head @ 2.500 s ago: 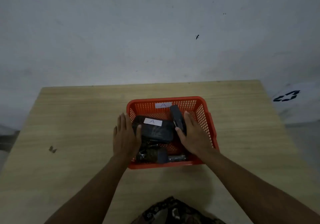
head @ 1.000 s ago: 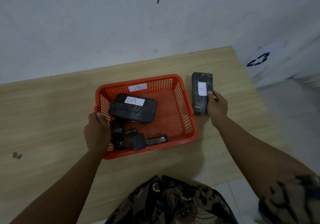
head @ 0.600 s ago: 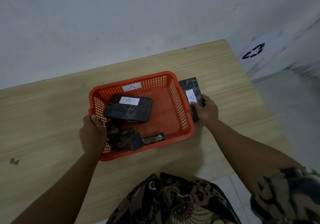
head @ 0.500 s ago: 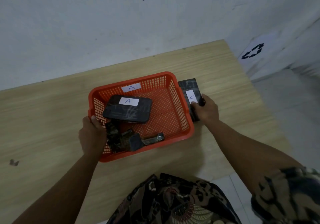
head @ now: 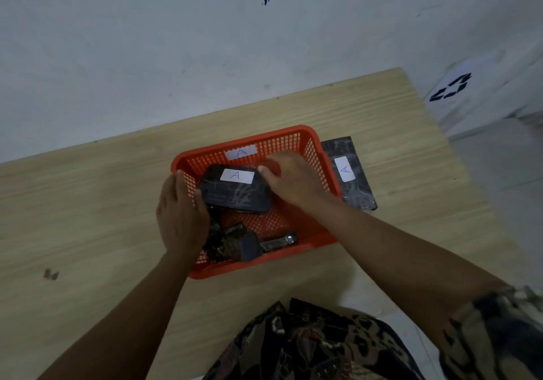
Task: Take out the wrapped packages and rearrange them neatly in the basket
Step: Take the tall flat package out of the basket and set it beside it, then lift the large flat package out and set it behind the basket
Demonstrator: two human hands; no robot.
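An orange mesh basket (head: 318, 144) with an "A" label stands on the wooden table (head: 88, 218). Inside it a large black wrapped package (head: 235, 196) with a white "A" label lies tilted on smaller dark wrapped packages (head: 229, 243) at the basket's front. My left hand (head: 179, 215) reaches over the left wall and clasps the package's left end. My right hand (head: 293, 181), slightly blurred, is inside the basket with its fingers on the package's right end. Another black wrapped package (head: 349, 174) with an "A" label lies flat on the table, against the basket's right side.
The table's right edge (head: 458, 156) runs close behind the outside package, with floor beyond it. A wall (head: 205, 41) stands along the far edge. A small dark mark (head: 50, 274) is on the table at the left. Patterned clothing (head: 308, 347) fills the bottom of the view.
My right hand let go of the package on the table and moved left into the basket onto the large package. My left hand shifted from the basket's rim to the package's left end.
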